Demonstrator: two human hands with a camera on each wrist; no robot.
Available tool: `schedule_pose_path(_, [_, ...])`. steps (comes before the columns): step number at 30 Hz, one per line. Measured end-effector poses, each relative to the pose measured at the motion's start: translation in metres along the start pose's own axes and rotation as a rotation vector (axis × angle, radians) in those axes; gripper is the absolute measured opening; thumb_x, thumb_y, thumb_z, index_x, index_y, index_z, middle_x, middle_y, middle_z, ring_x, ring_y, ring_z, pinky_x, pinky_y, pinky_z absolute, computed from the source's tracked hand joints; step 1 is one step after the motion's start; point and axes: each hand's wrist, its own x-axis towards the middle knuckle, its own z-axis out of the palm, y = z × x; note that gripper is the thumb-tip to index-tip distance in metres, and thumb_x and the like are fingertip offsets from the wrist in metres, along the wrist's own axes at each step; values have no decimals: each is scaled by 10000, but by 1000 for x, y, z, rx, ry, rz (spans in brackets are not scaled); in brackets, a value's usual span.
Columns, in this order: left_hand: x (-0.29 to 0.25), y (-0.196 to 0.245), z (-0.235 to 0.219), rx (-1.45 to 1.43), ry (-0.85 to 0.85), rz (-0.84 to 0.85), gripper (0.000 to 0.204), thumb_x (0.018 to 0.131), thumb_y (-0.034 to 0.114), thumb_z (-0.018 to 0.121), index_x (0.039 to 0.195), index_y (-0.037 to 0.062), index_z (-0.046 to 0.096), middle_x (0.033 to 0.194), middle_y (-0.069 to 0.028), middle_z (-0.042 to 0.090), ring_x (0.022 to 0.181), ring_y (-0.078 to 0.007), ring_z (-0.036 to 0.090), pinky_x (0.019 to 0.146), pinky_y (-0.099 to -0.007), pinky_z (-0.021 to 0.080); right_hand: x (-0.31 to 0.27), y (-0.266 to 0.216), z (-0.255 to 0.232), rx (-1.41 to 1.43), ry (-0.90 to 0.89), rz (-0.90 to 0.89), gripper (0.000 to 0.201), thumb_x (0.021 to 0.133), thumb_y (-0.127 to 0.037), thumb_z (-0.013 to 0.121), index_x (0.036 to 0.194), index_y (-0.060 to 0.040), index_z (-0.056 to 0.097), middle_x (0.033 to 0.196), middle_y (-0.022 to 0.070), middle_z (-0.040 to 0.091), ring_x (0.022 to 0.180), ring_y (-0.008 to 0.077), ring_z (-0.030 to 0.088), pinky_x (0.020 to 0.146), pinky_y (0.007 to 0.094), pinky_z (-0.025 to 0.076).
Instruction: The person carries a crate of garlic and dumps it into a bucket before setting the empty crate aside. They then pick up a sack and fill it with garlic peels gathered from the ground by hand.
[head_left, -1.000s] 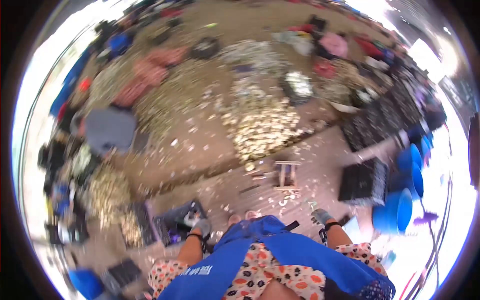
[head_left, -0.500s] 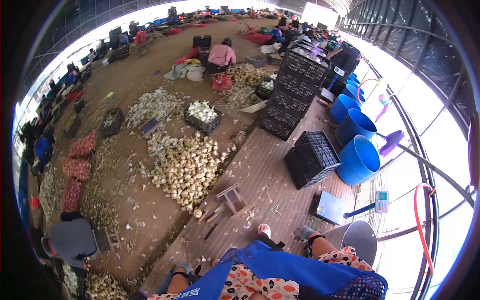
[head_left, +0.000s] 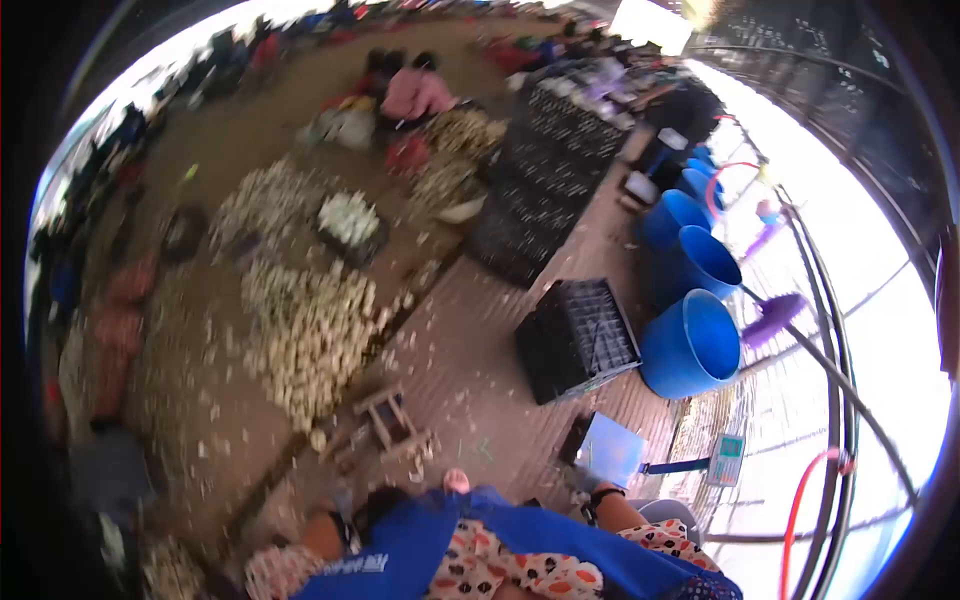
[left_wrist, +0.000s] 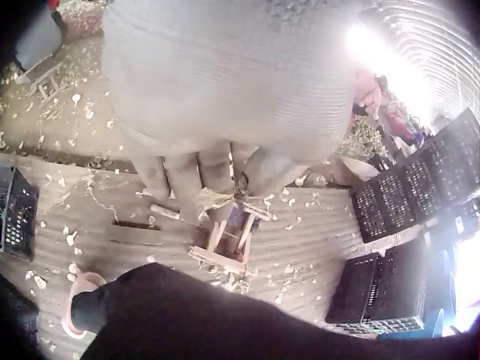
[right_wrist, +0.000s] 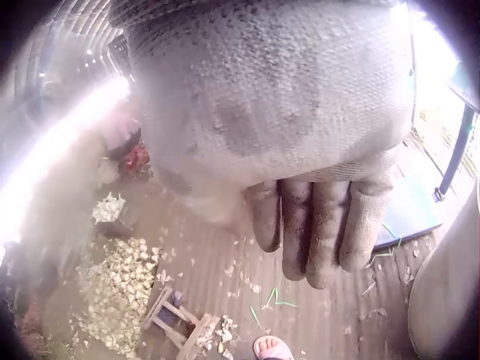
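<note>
- On the boarded floor point(head_left: 470, 370) just ahead of our feet, a small wooden stool point(left_wrist: 217, 259) is sitting near our left hand point(left_wrist: 232, 97); in the left wrist view our fingertips are overlapping its upper end, but we are judging them apart.
- At our left side, we are letting that gloved hand hang, fingers relaxed and pointing down, gripping nothing that we can see.
- At our right side, our gloved right hand point(right_wrist: 285, 139) is hanging loose too, its fingers nearly straight, side by side and holding nothing, close to a platform scale point(head_left: 612, 450).
- We are probably lowering both arms simply because we are carrying nothing.
- From its flat plate, the scale's long axis is running along a blue post to the display point(head_left: 727, 460), pointing off to our right; perhaps the display is standing apart so that a load is not hiding it.
- The stool's slats are slanting towards our feet; which of its sides is longer, we are not managing to tell.
- Beyond the scale, a black crate point(head_left: 575, 340) and blue tubs point(head_left: 690, 345) are standing grouped, presumably for easy reach.
</note>
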Motion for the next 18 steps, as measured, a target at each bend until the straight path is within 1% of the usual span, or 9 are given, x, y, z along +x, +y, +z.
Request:
schedule_pose_path(1, [9, -9, 12, -51, -84, -90, 320, 814, 144, 541, 1115, 50, 592, 936, -143, 642, 835, -268, 610, 774, -378, 483, 16, 20, 11, -27, -65, -54, 249, 851, -217, 513, 1036, -75, 601, 1031, 85, 626, 948, 205, 582, 808, 295, 460])
schedule_pose_path(4, [19, -13, 25, -356, -222, -502, 280, 833, 166, 523, 1067, 56, 629, 948, -156, 648, 846, -285, 609, 800, -389, 471, 75, 31, 10, 612, -396, -165, 246, 882, -269, 516, 993, -72, 611, 791, 106, 640, 649, 226, 619, 553, 367, 492])
schedule_pose_path(6, [29, -5, 17, -516, -247, -694, 267, 845, 181, 511, 1035, 60, 653, 956, -165, 652, 853, -297, 608, 817, -397, 464, 72, -2, -36, 1006, -298, 347, 251, 874, -214, 491, 922, -25, 650, 833, 108, 669, 779, 254, 651, 666, 375, 513])
schedule_pose_path(7, [34, -9, 24, -516, -250, -712, 267, 845, 181, 511, 1035, 60, 653, 956, -165, 652, 853, -297, 608, 817, -397, 464, 63, -31, -90, 970, -375, 372, 265, 877, -218, 481, 952, -14, 633, 829, 109, 667, 757, 242, 650, 661, 360, 516])
schedule_pose_path(10, [58, -14, 31, -422, -313, -699, 274, 852, 155, 488, 1064, 67, 637, 1035, -164, 642, 947, -284, 603, 868, -376, 449, 83, -31, -77, 964, -505, 121, 268, 890, -220, 459, 982, -31, 625, 838, 96, 657, 724, 224, 646, 631, 366, 512])
schedule_pose_path(12, [81, 15, 3, -332, -333, -622, 283, 865, 165, 465, 1071, 82, 640, 1077, -155, 633, 1017, -277, 583, 904, -355, 435, 99, -20, -61, 856, -377, -123, 234, 878, -200, 458, 964, -71, 633, 870, 103, 647, 741, 240, 641, 644, 366, 506])
schedule_pose_path(15, [132, -40, 64, -194, -548, -414, 387, 896, 298, 453, 1235, 141, 553, 1231, -138, 564, 1103, -303, 537, 959, -368, 400, 126, -32, -120, 800, -726, 218, 206, 837, -160, 473, 942, -96, 639, 905, 122, 640, 813, 277, 631, 704, 358, 502])
schedule_pose_path(17, [171, -10, 49, -162, -513, -522, 391, 886, 277, 457, 1241, 143, 549, 1236, -136, 561, 1101, -305, 539, 956, -365, 403, 167, 14, -97, 124, -125, -709, 194, 823, -176, 486, 901, -93, 643, 878, 126, 651, 828, 285, 629, 705, 359, 501])
schedule_pose_path(18, [202, 5, 37, -120, -470, -636, 397, 876, 257, 461, 1247, 144, 546, 1241, -134, 559, 1098, -306, 541, 953, -362, 407, 181, 10, -128, 225, -252, -506, 184, 848, -178, 490, 865, -83, 646, 836, 122, 657, 762, 270, 644, 636, 394, 507])
